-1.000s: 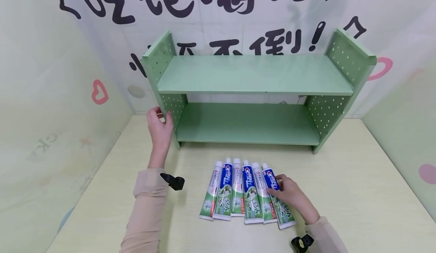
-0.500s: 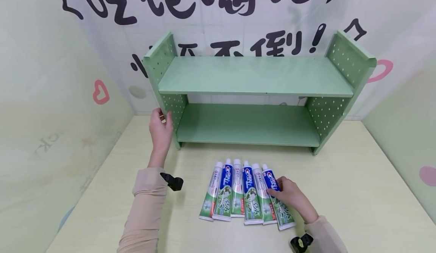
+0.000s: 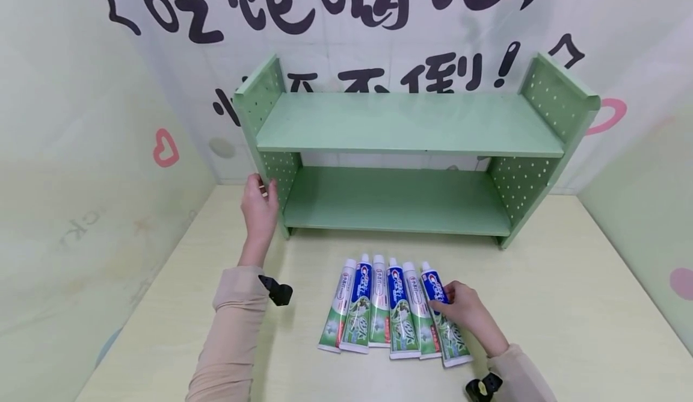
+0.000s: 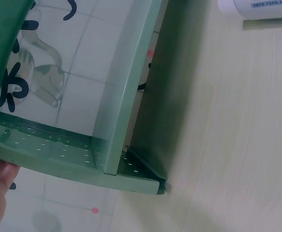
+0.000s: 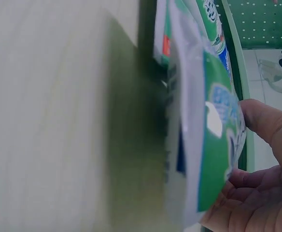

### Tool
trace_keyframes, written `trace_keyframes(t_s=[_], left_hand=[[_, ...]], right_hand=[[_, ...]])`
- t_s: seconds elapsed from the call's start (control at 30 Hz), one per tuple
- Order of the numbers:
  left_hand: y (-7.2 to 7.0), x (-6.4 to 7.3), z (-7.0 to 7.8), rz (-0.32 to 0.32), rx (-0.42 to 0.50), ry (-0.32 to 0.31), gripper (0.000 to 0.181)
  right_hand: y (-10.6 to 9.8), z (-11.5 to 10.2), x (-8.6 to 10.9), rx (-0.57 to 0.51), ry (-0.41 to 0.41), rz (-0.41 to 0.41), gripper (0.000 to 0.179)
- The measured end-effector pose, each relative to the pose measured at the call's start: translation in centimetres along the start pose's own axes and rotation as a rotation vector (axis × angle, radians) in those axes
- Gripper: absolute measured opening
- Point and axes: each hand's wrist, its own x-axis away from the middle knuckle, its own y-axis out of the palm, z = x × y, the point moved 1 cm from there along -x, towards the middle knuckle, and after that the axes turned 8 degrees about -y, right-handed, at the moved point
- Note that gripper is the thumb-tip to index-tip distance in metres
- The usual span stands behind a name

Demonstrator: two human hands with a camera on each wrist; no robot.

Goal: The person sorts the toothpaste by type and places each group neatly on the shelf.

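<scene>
A green two-tier shelf stands against the back wall. My left hand holds the edge of its left side panel, thumb in front; part of that grip also shows in the left wrist view at the panel. In front of the shelf, several toothpaste tubes lie side by side, caps towards the shelf. At the right end of the row, my right hand grips a blue and green toothpaste tube between thumb and fingers. Up close, the right wrist view shows this tube by its flat end.
Both shelf boards carry nothing. The pale tabletop extends around the tubes. A printed wall cloth with black lettering hangs behind, and side walls close in the table left and right.
The head view has shifted slightly, so everything sits a little lower and further right. Both hands keep their places on the shelf panel and the toothpaste tube.
</scene>
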Motion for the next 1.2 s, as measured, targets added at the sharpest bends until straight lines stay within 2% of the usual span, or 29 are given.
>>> trace_keyframes(t_s=[0.43,0.67,0.9,1.2], left_hand=[[-0.1,-0.2,-0.2,0.034,-0.012,0.030,0.027],[-0.1,-0.1,-0.1,0.023,-0.010,0.022,0.027],[0.0,0.1,0.0,0.022,-0.002,0.028,0.025],[0.0,0.0,0.0,0.022,0.018,0.027,0.025]], right_hand=[[-3.0,-1.9,0.5,0.001,-0.052,0.043,0.049],[-4.5,-2.6,0.9,0.024,-0.073,0.064,0.049],[-6.8,-4.4,1.2,0.041,-0.143,0.098,0.051],[-9.8,-6.5,1.7,0.072,-0.193,0.144,0.056]])
